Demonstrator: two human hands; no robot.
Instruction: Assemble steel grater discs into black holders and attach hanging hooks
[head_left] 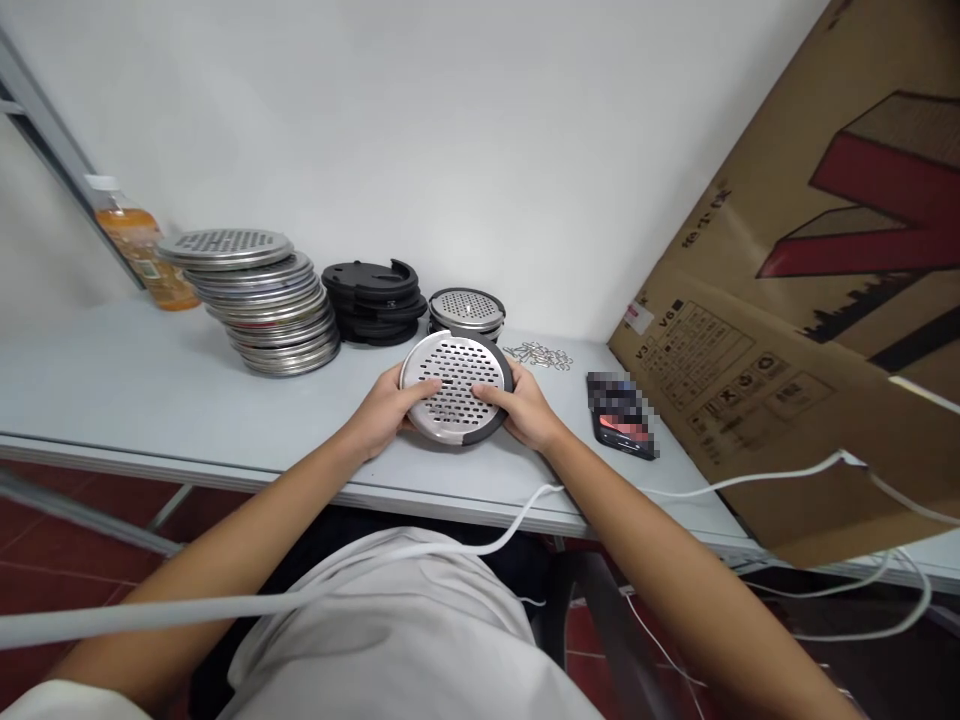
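Note:
Between my hands is a round metal grater disc (456,400) with rows of slots, partly edged by a black plastic rim on its right. My left hand (381,412) grips its left side, thumb on the face and fingers behind. On the other side my right hand (531,408) holds the black rim, its thumb also pressed on the slotted face. The disc is tilted towards me just above the table's front part. Behind it sits a short pile of rimmed discs (466,308), beside stacked black plastic rings (373,295). Small wire clips (540,355) lie loose to the right.
A leaning stack of metal discs (274,310) stands left on the grey table (112,380), near a bottle of orange drink (146,250). A phone (622,418) lies on the right, by a large cardboard box (750,340). A white cable (420,550) crosses before me.

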